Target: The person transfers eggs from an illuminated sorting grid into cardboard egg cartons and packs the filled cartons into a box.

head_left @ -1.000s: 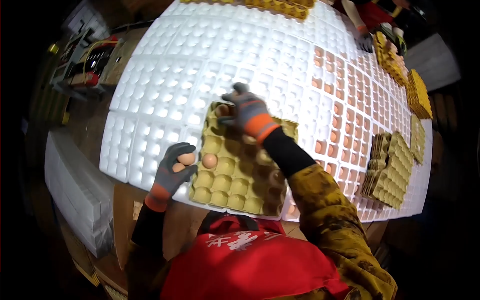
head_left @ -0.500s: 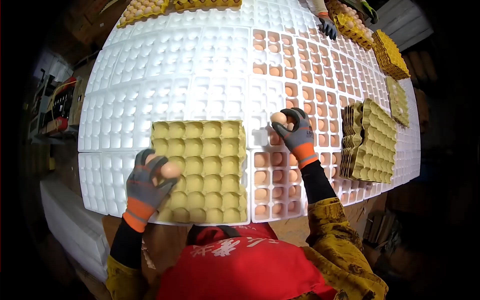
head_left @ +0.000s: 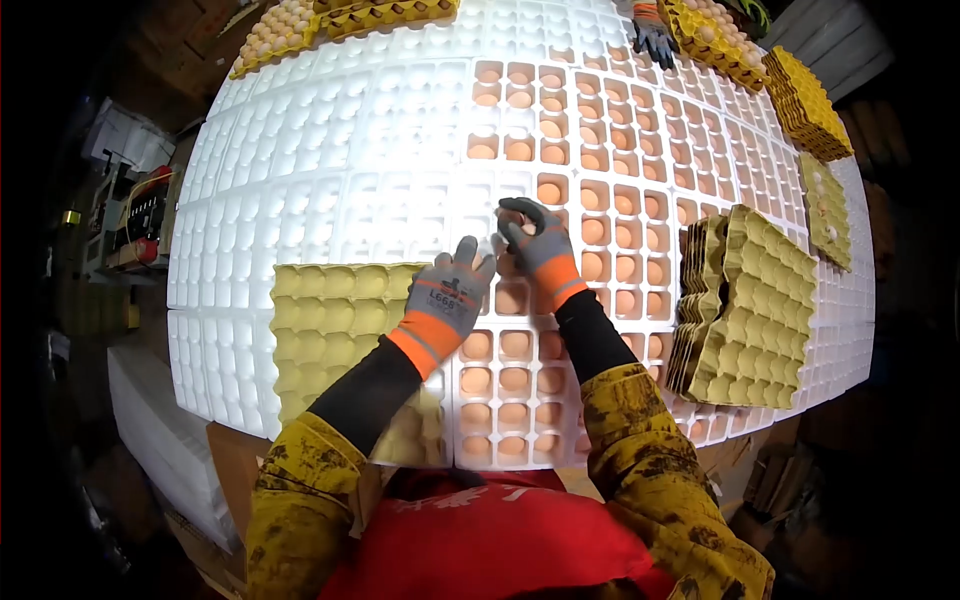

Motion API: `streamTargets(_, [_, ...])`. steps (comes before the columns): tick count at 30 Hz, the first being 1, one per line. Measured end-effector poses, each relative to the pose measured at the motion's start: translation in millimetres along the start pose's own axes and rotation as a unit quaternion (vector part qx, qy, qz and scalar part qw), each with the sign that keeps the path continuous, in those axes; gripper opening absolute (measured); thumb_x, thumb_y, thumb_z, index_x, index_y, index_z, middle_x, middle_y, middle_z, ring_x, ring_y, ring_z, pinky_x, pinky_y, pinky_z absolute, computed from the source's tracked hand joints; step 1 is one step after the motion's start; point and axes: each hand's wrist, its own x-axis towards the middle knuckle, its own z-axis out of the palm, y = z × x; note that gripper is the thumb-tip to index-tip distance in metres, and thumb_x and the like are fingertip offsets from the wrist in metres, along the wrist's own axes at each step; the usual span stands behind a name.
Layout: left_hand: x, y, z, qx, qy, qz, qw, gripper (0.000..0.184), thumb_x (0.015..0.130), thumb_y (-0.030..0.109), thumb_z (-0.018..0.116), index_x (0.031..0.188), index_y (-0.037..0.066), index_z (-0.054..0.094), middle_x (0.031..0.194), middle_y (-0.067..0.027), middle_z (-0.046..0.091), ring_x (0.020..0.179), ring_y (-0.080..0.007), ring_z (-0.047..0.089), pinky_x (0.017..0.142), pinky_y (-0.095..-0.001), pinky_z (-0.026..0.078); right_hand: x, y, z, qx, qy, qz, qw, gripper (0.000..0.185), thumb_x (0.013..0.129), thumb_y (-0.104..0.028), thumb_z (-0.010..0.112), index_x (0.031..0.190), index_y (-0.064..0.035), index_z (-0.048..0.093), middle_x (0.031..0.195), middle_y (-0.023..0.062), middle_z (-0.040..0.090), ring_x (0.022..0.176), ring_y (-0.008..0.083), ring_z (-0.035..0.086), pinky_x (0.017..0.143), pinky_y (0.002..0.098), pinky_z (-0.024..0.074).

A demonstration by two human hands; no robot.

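Light: bright white over the middle, strongest left of centre, falling off to near black at the sides.
Left side: a rack (head_left: 98,235) with black and red items (head_left: 145,215) on it, too dim to name; a pale box (head_left: 125,135) just above.
Upper left: brown panels or boxes (head_left: 180,45), blurred.
Lower left: long white slabs (head_left: 165,430) beside brown cardboard (head_left: 236,455).
Upper right: pale grey panels (head_left: 825,50), slanting.
Lower right: thin brown pieces (head_left: 772,482) standing close together in shadow.
Floor and walls: mostly lost in darkness.
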Motion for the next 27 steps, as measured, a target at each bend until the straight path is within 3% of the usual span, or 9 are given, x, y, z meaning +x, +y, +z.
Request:
streamTargets(3, [18, -2, 1, -0.047, -0.035, -0.026, 0.998, 0.054, 0.092, 0.032, 0.06, 0.143, 0.017, 0.051, 0.138, -0.0171, 0.054, 0.097, -0.034, 0.066, 0.084, -0.0432, 0.055, 6, -11, -21, 0.411, -0.008, 0.12, 0.904, 0.038, 0.096, -0.02, 0.064, 0.131, -0.0047, 0.06, 0.113, 0.0081, 0.064, 0.094, 0.0182, 0.065, 0.076, 0.0342, 0.0586])
streamTargets(6, [29, -4, 12, -0.123, 0.039, -0.045, 0.991, 0.05, 0.096, 0.033, 0.058, 0.142, 0.014, 0.051, 0.132, -0.0164, 0.058, 0.105, -0.0372, 0.064, 0.091, -0.0427, 0.053, 24, -4, -24, 0.361, 0.024, 0.028, 0.932, 0.04, 0.095, -0.019, 0.065, 0.131, -0.0032, 0.059, 0.121, 0.0086, 0.062, 0.101, 0.0189, 0.064, 0.086, 0.0293, 0.056])
streamTargets(9, [47, -17, 4, -0.346, 0.227, -0.097, 0.905, 0.049, 0.094, 0.029, 0.062, 0.139, 0.015, 0.053, 0.131, -0.0177, 0.057, 0.114, -0.0367, 0.06, 0.093, -0.0451, 0.05, 48, 8, -6, 0.065, 0.059, -0.148, 0.985, 0.039, 0.094, -0.016, 0.063, 0.131, -0.006, 0.06, 0.13, 0.013, 0.061, 0.118, 0.0275, 0.06, 0.099, 0.0374, 0.0489])
streamTargets(12, [84, -30, 34, -0.191, 0.277, -0.027, 0.941, 0.054, 0.09, 0.009, 0.058, 0.143, 0.008, 0.049, 0.136, -0.018, 0.057, 0.126, -0.0356, 0.053, 0.109, -0.0437, 0.04, 62, 35, 4, -0.238, 0.092, -0.279, 0.926, 0.038, 0.095, -0.016, 0.06, 0.133, -0.0111, 0.06, 0.14, 0.0144, 0.057, 0.13, 0.0358, 0.052, 0.111, 0.0437, 0.0395])
streamTargets(14, [87, -30, 56, -0.126, 0.213, -0.047, 0.968, 0.064, 0.09, 0.01, 0.057, 0.151, 0.008, 0.038, 0.149, -0.0159, 0.047, 0.137, -0.0324, 0.044, 0.12, -0.0512, 0.02, 49, 20, -5, -0.131, 0.087, -0.235, 0.959, 0.038, 0.097, -0.017, 0.059, 0.134, -0.0093, 0.059, 0.138, 0.0153, 0.058, 0.13, 0.0362, 0.052, 0.11, 0.0431, 0.0407])
streamTargets(18, [16, -44, -16, -0.298, 0.325, -0.058, 0.896, 0.063, 0.087, 0.005, 0.065, 0.147, 0.004, 0.045, 0.147, -0.0175, 0.048, 0.139, -0.035, 0.041, 0.117, -0.0427, 0.031, -26, -12, -28, 0.007, 0.124, -0.17, 0.978, 0.038, 0.102, -0.008, 0.054, 0.14, -0.0071, 0.056, 0.112, 0.006, 0.068, 0.092, 0.0104, 0.063, 0.081, 0.0256, 0.0517])
streamTargets(20, [-49, -74, -29, -0.249, 0.353, -0.117, 0.894, 0.061, 0.09, -0.001, 0.061, 0.147, 0.0, 0.043, 0.15, -0.0156, 0.046, 0.141, -0.0301, 0.039, 0.119, -0.0394, 0.029, -78, -36, -26, -0.003, 0.056, -0.046, 0.997, 0.036, 0.099, -0.011, 0.057, 0.134, -0.0031, 0.06, 0.107, 0.0115, 0.068, 0.091, 0.0199, 0.066, 0.083, 0.0316, 0.0533])
streamTargets(25, [-248, -199, 41, -0.244, 0.259, -0.413, 0.838, 0.058, 0.1, 0.021, 0.062, 0.149, -0.001, 0.041, 0.147, -0.0164, 0.05, 0.135, -0.0267, 0.047, 0.112, -0.0365, 0.038, -191, -41, 35, 0.032, -0.172, 0.072, 0.982, 0.048, 0.097, -0.016, 0.063, 0.143, -0.0062, 0.051, 0.1, 0.0078, 0.066, 0.083, 0.0153, 0.063, 0.075, 0.0293, 0.0517])
streamTargets(27, [-291, -210, 57, -0.41, 0.175, -0.464, 0.765, 0.053, 0.1, 0.027, 0.064, 0.143, -0.001, 0.05, 0.136, -0.0133, 0.06, 0.122, -0.0218, 0.057, 0.103, -0.0331, 0.045, -210, -49, 69, -0.024, -0.224, 0.109, 0.968, 0.062, 0.096, -0.021, 0.068, 0.15, -0.0049, 0.041, 0.106, 0.0089, 0.064, 0.085, 0.0165, 0.062, 0.075, 0.0296, 0.0509])
